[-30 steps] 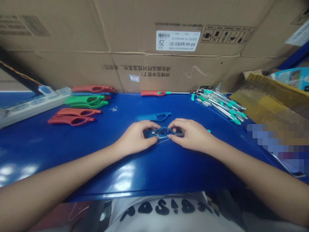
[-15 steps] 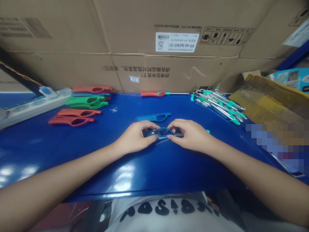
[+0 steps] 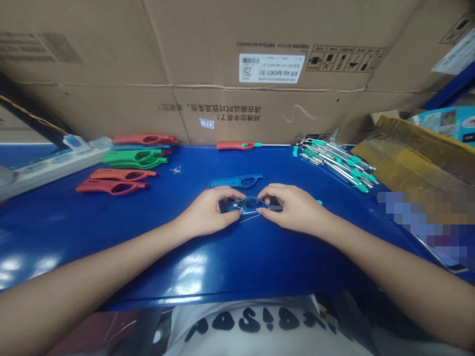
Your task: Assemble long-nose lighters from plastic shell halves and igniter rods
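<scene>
Both hands grip one blue lighter shell half point(image 3: 256, 199) low over the blue table. My left hand point(image 3: 211, 212) closes on its left end, thumb in front and fingers behind. My right hand point(image 3: 293, 205) pinches the right end the same way. A white wire and dark inner parts show inside the shell between my thumbs. A thin metal rod pokes out below my right thumb. Just behind my hands lies another blue lighter shell half point(image 3: 237, 181). My palms hide both ends of the held piece.
Red shells point(image 3: 111, 186) and green shells point(image 3: 135, 157) lie at left beside a white power strip point(image 3: 48, 165). Small screws point(image 3: 175, 170) lie nearby. A finished-looking red lighter point(image 3: 233, 146) rests against the cardboard point(image 3: 208, 64). Several metal lighter rods point(image 3: 337, 163) are piled at right.
My hands stay nearly still on the blue shell half. The white wire inside shows a little more clearly beside my left thumb; the camera view has shifted slightly.
</scene>
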A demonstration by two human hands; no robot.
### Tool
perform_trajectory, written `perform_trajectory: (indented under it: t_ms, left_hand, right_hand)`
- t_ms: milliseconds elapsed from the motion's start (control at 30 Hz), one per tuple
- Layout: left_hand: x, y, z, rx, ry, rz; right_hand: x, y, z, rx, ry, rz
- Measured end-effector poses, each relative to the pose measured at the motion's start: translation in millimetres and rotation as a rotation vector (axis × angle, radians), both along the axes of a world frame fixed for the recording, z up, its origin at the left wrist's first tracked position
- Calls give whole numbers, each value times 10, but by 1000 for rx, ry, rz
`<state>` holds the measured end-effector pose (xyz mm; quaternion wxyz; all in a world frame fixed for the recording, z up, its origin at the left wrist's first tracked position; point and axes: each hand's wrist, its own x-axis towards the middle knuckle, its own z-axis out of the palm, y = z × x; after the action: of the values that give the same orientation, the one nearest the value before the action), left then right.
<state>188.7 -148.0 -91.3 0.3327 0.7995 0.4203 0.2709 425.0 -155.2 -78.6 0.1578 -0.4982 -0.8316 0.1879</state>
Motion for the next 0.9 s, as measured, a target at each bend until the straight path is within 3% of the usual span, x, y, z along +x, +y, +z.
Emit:
perform_trajectory:
  t_ms: [300, 600, 733, 900]
  left_hand:
    - [8, 13, 7, -88, -9, 45]
    - [-29, -33, -41, 110, 34, -2]
    - [-101, -72, 0, 200, 101, -96]
    - [-193, -93, 86, 276, 182, -135]
  right_hand:
    - [-30, -19, -4, 0, -15, -6]
    - [33, 29, -19, 52, 147, 11]
    - [133, 88, -25, 106, 252, -28]
    - [228, 165, -53, 170, 229, -70]
